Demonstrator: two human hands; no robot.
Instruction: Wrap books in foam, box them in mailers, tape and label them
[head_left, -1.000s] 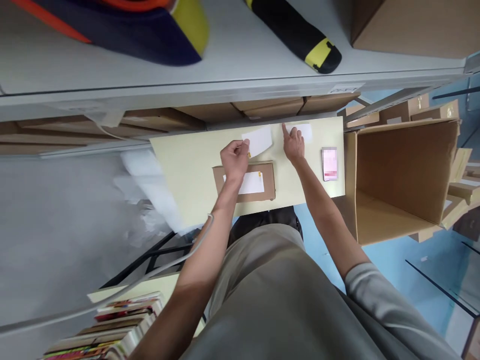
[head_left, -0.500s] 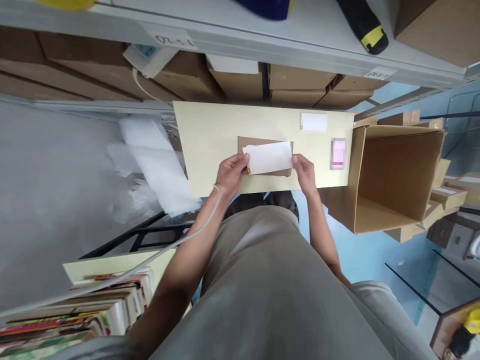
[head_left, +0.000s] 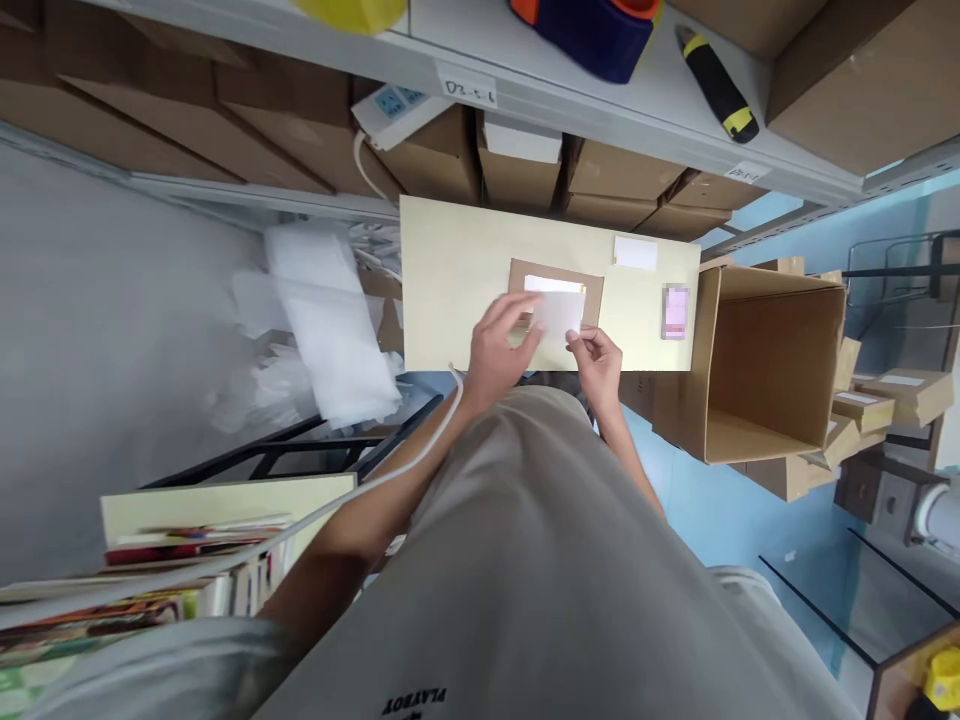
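Head camera, looking down at a pale table (head_left: pixel 450 280): the person's right hand (head_left: pixel 598 365) pinches the lower right corner of a white slip (head_left: pixel 559 314) between thumb and fingers. The left hand (head_left: pixel 501 348) is curved wide at the slip's left edge, thumb and fingers apart; whether its fingertips touch the paper cannot be told. So the slip lies between the hands — up and left from the right hand, just right of the left one — and the right hand has the closer hold. Its long axis is unclear, as it looks tilted. Behind and partly under it in view lies a flat cardboard package (head_left: pixel 593 296), long side running left to right.

Counted: one held slip; one package, bearing one white label (head_left: pixel 551 284); one loose slip (head_left: pixel 635 253) farther back, to the right; one phone (head_left: pixel 676 312) — its screen blurred; one large open carton (head_left: pixel 772 350) beside the table's right end.
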